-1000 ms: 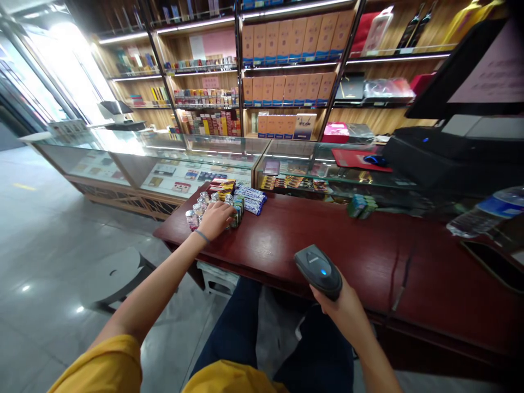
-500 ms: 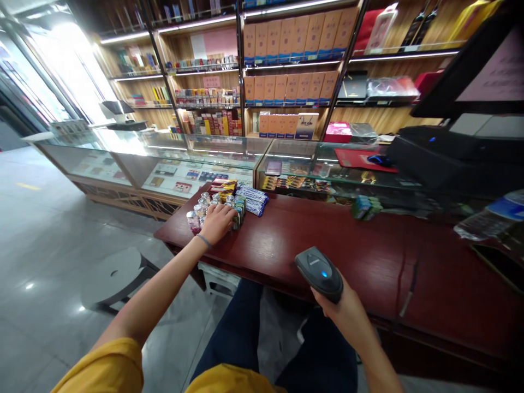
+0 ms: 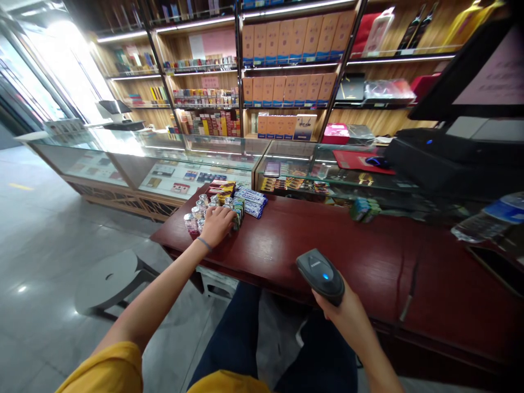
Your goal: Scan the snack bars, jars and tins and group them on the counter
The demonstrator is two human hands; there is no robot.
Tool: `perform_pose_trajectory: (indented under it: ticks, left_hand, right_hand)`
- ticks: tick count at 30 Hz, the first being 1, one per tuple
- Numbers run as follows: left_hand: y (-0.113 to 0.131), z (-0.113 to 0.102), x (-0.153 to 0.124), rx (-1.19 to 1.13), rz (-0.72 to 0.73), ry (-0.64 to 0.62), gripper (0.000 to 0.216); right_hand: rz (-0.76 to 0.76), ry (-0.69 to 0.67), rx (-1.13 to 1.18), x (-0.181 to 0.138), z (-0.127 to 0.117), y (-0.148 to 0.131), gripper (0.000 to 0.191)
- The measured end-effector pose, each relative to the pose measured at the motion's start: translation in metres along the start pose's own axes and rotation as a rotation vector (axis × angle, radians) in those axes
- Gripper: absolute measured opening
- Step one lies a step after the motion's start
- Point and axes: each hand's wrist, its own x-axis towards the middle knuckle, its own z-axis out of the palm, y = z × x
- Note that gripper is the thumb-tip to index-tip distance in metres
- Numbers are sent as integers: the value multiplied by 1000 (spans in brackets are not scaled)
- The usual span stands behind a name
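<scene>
My left hand [image 3: 216, 225] reaches to the far left end of the dark red wooden counter [image 3: 311, 240] and rests on a cluster of several small clear bottles [image 3: 195, 215], its fingers curled over them. What they grip is hidden. Beside the bottles lie blue wrapped packs [image 3: 250, 198] and a red and yellow box [image 3: 221, 188]. My right hand [image 3: 341, 314] is closed round the handle of a black barcode scanner [image 3: 320, 274] with a blue light, held at the counter's near edge.
A small stack of green packs [image 3: 364, 208] sits mid-counter. Glass display cases [image 3: 172, 164] run behind, shelves of boxes above. A black register and monitor [image 3: 450, 147] stand right, a plastic water bottle [image 3: 487, 218] beside them. A grey stool [image 3: 107, 278] is on the floor left.
The view has shifted slightly. My left hand stays on the small bottles and my right hand keeps holding the scanner in nearly the same place.
</scene>
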Motion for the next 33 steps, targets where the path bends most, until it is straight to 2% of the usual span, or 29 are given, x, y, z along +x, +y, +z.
perform_pose_trajectory:
  ticks: [14, 19, 24, 28, 33]
  left_hand:
    - [0, -2, -3, -69, -41, 16, 35]
    - [13, -12, 3, -117, -36, 112, 39]
    - [60, -8, 36, -260, 20, 180, 32]
    - [118, 19, 74, -473, 129, 192, 32]
    - [199, 56, 122, -720, 149, 170, 38]
  right_hand:
    - [-8, 36, -12, 2, -4, 1, 41]
    - [7, 93, -5, 4, -13, 6, 40]
    - [64, 171, 16, 4, -33, 5, 41]
    - [88, 268, 62, 2, -57, 4, 37]
    - [125, 320, 100, -5, -92, 15, 33]
